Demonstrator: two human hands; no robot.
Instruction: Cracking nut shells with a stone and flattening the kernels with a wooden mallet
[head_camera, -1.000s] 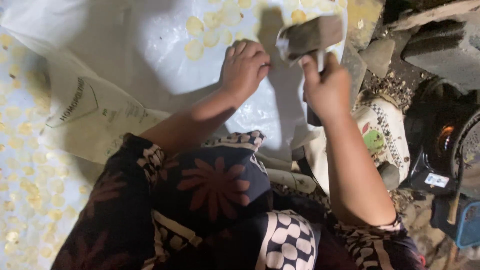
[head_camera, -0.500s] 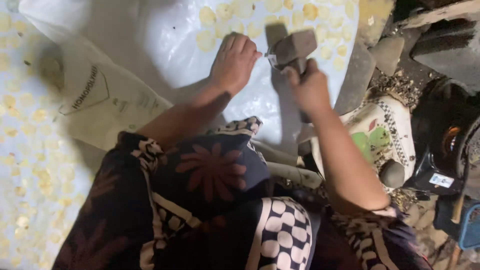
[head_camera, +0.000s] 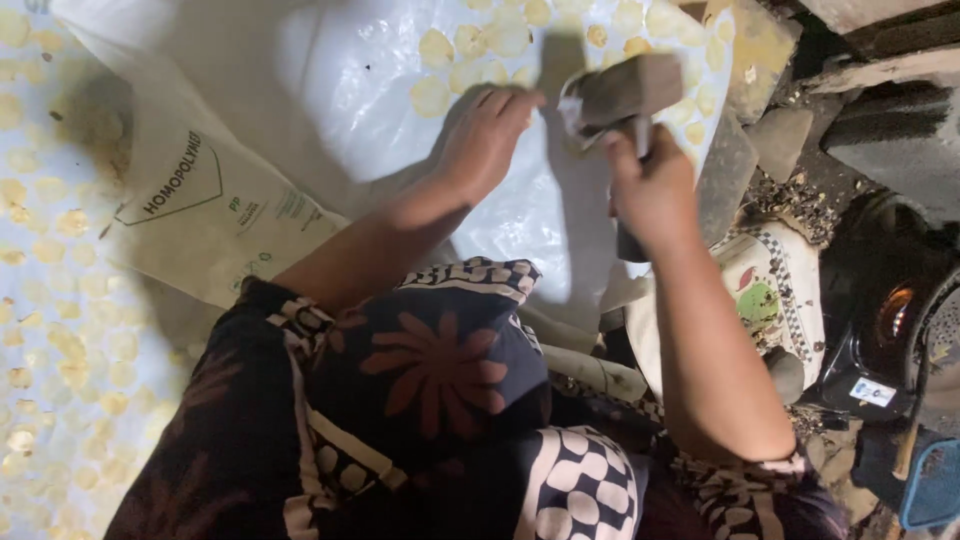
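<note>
Across the floor I see a white plastic sheet (head_camera: 330, 110) carrying flat yellow discs (head_camera: 470, 42) along its far edge. My right hand (head_camera: 655, 190) is clamped around the handle of a blocky stone mallet (head_camera: 622, 90), raised over the sheet's right edge. My left hand (head_camera: 485, 135) rests just beside it, fingers loosely together, pressing the sheet.

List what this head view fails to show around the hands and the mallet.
- Mallet handle: wrapped by the right hand.
- What lies under the left hand: covered by its palm.
- Flattened yellow discs at top: cut off by the frame edge.
- Mallet face: motion-blurred.
</note>
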